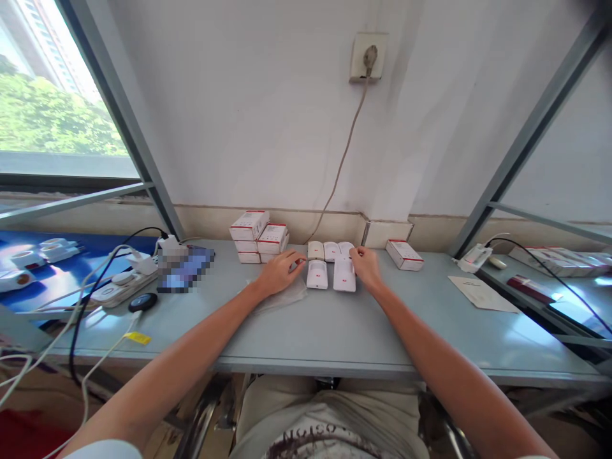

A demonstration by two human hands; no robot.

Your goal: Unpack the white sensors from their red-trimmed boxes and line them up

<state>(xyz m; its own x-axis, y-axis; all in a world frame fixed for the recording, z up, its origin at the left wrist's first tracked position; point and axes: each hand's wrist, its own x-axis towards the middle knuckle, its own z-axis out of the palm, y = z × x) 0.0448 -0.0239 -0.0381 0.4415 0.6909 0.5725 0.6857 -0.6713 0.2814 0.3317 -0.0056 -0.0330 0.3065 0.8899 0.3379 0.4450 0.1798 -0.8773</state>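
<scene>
Several small white devices are grouped in the middle of the grey table, among them a white device (317, 275) at the front left and a larger one (344, 275) at the front right. A cream device (315, 250) sits in the back row. My left hand (281, 273) rests left of the group, fingers curled, over a clear plastic bag (282, 298); whether it holds anything is too small to tell. At the group's right side, my right hand (366, 264) has its fingers pinched at the edge of the devices; what they grip is hidden.
Stacked white-and-red boxes (249, 225) stand behind my left hand, and a single box (405, 255) lies at the back right. A power strip (125, 288), cables and a phone (186, 270) are on the left. A paper sheet (482, 294) lies right.
</scene>
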